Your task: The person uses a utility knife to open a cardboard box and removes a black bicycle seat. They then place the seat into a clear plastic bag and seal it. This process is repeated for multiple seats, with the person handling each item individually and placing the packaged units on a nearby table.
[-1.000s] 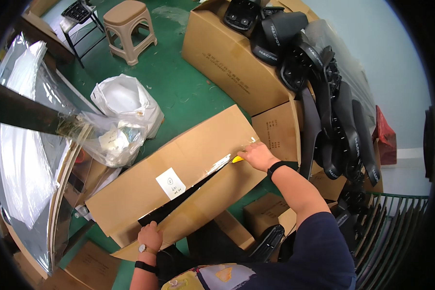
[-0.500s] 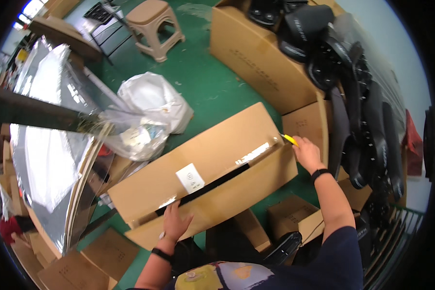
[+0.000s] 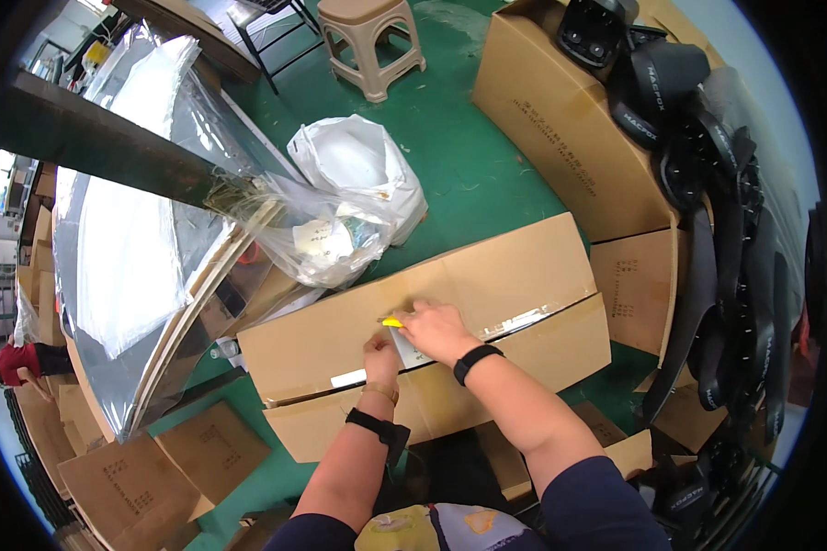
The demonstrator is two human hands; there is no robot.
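A long brown cardboard box (image 3: 515, 266) lies slantwise before me, with a narrow seam between its two top flaps. Shiny clear tape (image 3: 524, 321) shows along the right part of that seam. In my right hand (image 3: 436, 332) is a yellow utility knife (image 3: 392, 322), held low over the box's top. Partly beneath that hand sits a white paper label (image 3: 406, 349). My left hand (image 3: 381, 358) rests just left of the label, its fingers curled closed; whatever they may pinch is hidden.
Black curved plastic parts (image 3: 680, 165) are heaped on and beside a large carton (image 3: 560, 119) at the right. A white sack (image 3: 349, 156), a beige stool (image 3: 369, 41) and wrapped sheets (image 3: 129, 248) stand beyond. Flattened cardboard (image 3: 211, 450) lies lower left. Another person (image 3: 23, 363) is at far left.
My right hand has brought the knife from the box's right end leftward to the label. My left hand has left the near flap's edge, and the gap between the flaps is narrower.
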